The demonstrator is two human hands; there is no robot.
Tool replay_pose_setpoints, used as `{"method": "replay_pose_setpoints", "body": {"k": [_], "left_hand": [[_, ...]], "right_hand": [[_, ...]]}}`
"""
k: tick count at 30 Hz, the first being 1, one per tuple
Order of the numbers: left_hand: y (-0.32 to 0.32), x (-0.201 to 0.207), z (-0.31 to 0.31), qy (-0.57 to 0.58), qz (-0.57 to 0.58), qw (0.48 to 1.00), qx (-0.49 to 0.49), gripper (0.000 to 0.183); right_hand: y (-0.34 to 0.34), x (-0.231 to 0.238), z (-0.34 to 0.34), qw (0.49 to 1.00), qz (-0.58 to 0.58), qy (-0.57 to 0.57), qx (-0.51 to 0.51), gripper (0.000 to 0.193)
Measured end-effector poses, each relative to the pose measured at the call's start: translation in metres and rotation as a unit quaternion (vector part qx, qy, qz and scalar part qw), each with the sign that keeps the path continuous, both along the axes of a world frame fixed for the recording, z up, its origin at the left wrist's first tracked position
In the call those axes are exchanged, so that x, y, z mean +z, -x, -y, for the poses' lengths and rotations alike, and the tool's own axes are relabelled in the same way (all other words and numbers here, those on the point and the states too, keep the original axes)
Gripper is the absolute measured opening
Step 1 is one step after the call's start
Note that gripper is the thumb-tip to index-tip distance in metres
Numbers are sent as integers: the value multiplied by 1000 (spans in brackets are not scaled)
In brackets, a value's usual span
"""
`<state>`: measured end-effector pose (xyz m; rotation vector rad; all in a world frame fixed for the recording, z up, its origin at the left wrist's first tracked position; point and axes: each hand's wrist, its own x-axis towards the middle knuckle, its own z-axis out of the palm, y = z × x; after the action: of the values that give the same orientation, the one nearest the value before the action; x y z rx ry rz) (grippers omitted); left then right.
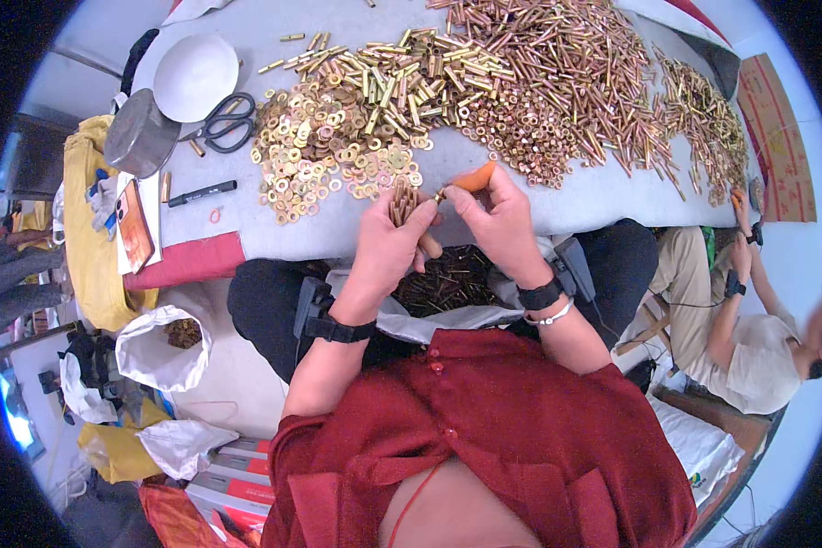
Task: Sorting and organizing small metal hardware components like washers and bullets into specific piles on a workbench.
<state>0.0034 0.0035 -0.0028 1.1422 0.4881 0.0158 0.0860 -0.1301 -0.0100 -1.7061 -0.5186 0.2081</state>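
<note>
My left hand [385,239] is closed round a bundle of thin brass-coloured bolts [402,203], which stick up past its fingers. My right hand [504,226] wears an orange finger cover [473,179]. Its thumb and finger pinch a small metal piece [439,195] against the left hand's thumb side; whether that is a nut or a bolt end is too small to tell. Both hands meet just over the table's near edge. Just beyond them lie a heap of flat washers [329,169], a heap of nuts [525,137] and a heap of metal sleeves [402,82].
Bolts [575,55] cover the table's far right. Scissors [228,123], a white bowl [194,78], a metal pot [142,134], a black marker [203,194] and a phone [134,226] lie left. An open sack [447,279] of dark rods sits between my legs. Another person [749,356] works at right.
</note>
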Motion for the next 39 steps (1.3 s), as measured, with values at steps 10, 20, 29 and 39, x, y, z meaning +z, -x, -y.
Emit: {"method": "replay_pose_setpoints", "body": {"k": [10,20,29,39], "left_hand": [[0,3,4,-38,-11,999,-28,17],[-1,-7,14,-167,39,985,-14,15],[-1,4,9,-62,18,998,-19,16],[-1,-3,16,-422,140,896,13,17]], "right_hand": [[5,12,7,997,-66,-22,34,18],[-6,26,16,994,-40,81,68,17],[-3,28,14,997,-15,36,66,15],[-6,31,13,942,260,208,49,12]]}}
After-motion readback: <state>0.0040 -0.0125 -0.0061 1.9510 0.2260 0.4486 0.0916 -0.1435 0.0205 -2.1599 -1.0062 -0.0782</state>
